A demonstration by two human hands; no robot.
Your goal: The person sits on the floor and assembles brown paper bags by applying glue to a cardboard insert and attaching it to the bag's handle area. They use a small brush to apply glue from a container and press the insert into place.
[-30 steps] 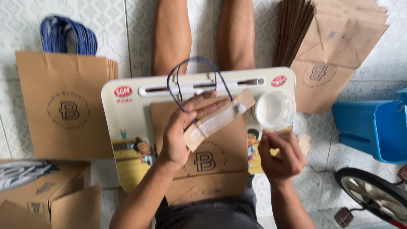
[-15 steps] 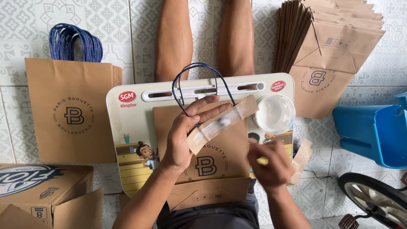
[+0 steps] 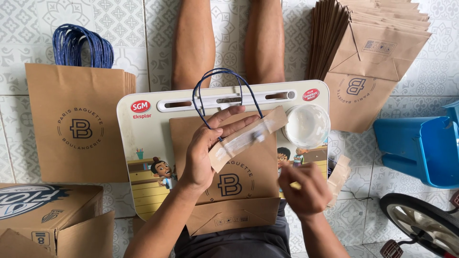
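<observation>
Left hand point(image 3: 203, 155) pinches a glued paper strip point(image 3: 246, 137) above the paper bag point(image 3: 229, 177).
Light, floppy strip: hold its dry edges; right hand point(image 3: 303, 188) looks curled, perhaps around something small.

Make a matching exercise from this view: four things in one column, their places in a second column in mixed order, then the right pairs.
Things:
1. cardboard strip
2. white bowl
3. blue bin
4. finished bags with blue handles

Places:
A. on the floor at the right edge of the view
B. in the grip of the left hand
C. stacked on the floor to the left of the lap tray
D. on the tray's right end, above the right hand

Pairs: 1-B, 2-D, 3-A, 4-C
</observation>
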